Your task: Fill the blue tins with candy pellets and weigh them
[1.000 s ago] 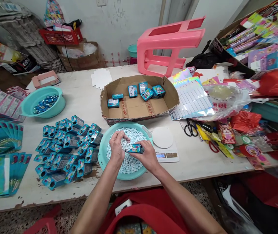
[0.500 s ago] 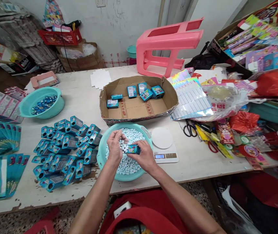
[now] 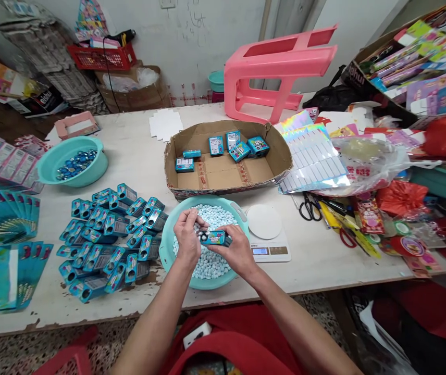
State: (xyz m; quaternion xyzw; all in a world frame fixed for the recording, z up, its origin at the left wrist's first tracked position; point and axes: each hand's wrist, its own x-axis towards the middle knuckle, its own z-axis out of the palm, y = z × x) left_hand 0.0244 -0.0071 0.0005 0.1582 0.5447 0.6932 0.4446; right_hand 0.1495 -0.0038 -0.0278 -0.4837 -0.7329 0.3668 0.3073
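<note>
In my right hand [image 3: 235,250] is a small blue candy box [image 3: 212,238], gripped between thumb and fingers and lying on its side above the bowl. My left hand [image 3: 187,234] is at the box's left end, its fingers curled round a few pale candies [image 3: 201,228], partly hidden by the fingers. Beneath both hands stands a turquoise bowl [image 3: 165,256] of small pale-blue candies [image 3: 209,264]. Left of the bowl, several blue boxes [image 3: 115,226] with round holes in their ends stand close together.
A cut-down carton [image 3: 223,176] behind the bowl holds several blue boxes. A white scale [image 3: 269,250] is on the right, near scissors [image 3: 309,207]. Another turquoise bowl [image 3: 97,169] holds blue-wrapped pieces. Flat printed cards [image 3: 4,284] lie far left; a pink stool [image 3: 277,70] rests behind.
The whole view has shifted slightly, so the table appears further right. My left fingers have closed in on the box's end, and fewer candies show between hand and box.
</note>
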